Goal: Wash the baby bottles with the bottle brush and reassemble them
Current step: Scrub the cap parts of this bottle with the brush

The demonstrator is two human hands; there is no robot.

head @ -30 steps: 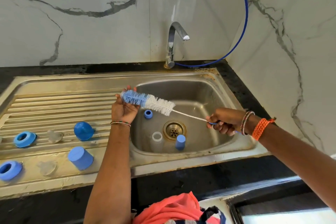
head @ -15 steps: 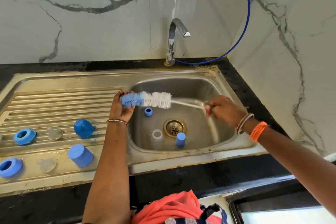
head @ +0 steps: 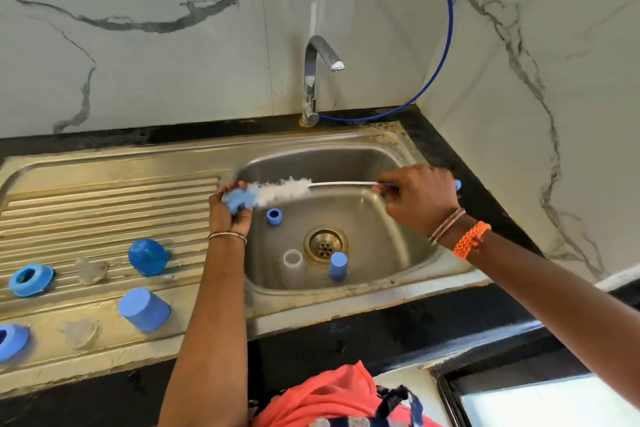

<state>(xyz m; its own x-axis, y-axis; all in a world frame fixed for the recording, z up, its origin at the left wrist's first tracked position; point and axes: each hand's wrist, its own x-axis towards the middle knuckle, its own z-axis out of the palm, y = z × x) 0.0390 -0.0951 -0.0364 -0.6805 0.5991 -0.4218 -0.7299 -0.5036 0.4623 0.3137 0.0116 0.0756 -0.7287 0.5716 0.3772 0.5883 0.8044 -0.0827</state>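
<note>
A bottle brush [head: 277, 191] with blue and white bristles stretches level over the sink basin [head: 381, 163]. My left hand [head: 228, 215] grips its blue bristle tip at the basin's left rim. My right hand [head: 419, 198] holds its wire handle over the basin's right side. Down in the basin stand a clear bottle [head: 293, 267], a small blue cap [head: 337, 265] and a blue ring [head: 274, 217] around the drain [head: 325, 243]. On the drainboard [head: 104, 198] lie two blue caps [head: 148, 256] [head: 143, 309], two blue collars [head: 30, 280] [head: 10, 340] and two clear teats [head: 90, 270] [head: 79, 330].
A chrome tap [head: 313, 80] rises behind the basin, with a blue hose [head: 446, 28] running up the marble wall. Black counter [head: 450, 163] borders the sink. Orange clothing [head: 322, 395] shows at the bottom edge.
My right hand has risen and moved back, bringing the brush handle level. My left hand stays wrapped on the blue bristle tip, now a little higher.
</note>
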